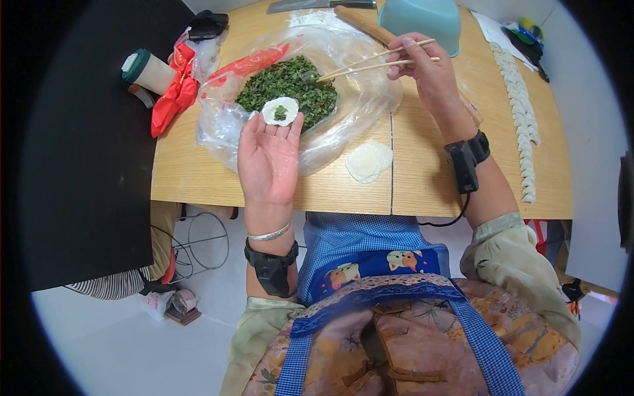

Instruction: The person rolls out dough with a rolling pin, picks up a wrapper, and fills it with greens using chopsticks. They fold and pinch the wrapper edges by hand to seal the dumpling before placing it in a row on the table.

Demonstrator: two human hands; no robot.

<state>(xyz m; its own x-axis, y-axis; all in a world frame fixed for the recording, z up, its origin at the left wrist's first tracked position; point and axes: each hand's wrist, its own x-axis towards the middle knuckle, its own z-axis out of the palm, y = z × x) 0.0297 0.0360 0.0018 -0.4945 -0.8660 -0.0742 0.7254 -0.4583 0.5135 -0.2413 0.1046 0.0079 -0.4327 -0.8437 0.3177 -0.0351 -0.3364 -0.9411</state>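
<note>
Palm up, my left hand (272,155) supports a round dumpling wrapper (269,113) on its outstretched fingers. A small heap of chopped greens lies in the middle of the wrapper. My right hand (416,58) grips a pair of wooden chopsticks (360,68), their tips touching the green filling (281,80). This chopped leafy filling sits in a clear plastic bag (370,86) spread wide on the table, just beyond my left hand. A few flat wrappers (368,162) overlap near the table's front edge, between my two hands.
Folded dumplings (517,109) form a long row on the right. A turquoise basin (422,23) and a wooden rolling pin (362,23) lie at the back, with a knife (300,5) behind. At left stand a green-lidded cup (152,72) and a red bag (175,99).
</note>
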